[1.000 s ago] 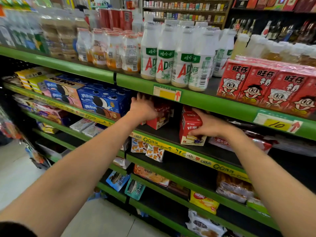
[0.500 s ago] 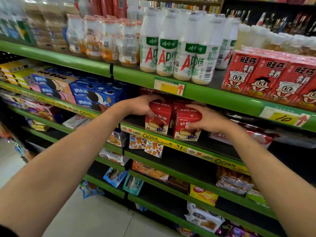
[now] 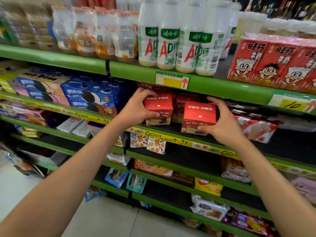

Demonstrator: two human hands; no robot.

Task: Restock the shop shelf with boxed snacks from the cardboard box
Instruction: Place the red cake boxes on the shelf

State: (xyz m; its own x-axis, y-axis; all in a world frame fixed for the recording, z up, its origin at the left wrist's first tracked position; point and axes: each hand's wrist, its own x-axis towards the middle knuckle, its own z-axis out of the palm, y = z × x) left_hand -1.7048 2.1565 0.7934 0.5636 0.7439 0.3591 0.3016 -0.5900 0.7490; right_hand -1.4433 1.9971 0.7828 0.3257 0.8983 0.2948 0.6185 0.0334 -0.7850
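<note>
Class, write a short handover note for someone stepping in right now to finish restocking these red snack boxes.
Left hand: grips the left red box at the shelf front.
Right hand: grips the right red box by the yellow shelf edge.
Done: both boxes are on the shelf, more red boxes behind.
Left: square them up, let go, fetch more; the cardboard box is out of view.

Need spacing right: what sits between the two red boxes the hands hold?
In the head view, a third red box, set farther back, shows between the left box and right box.
</note>
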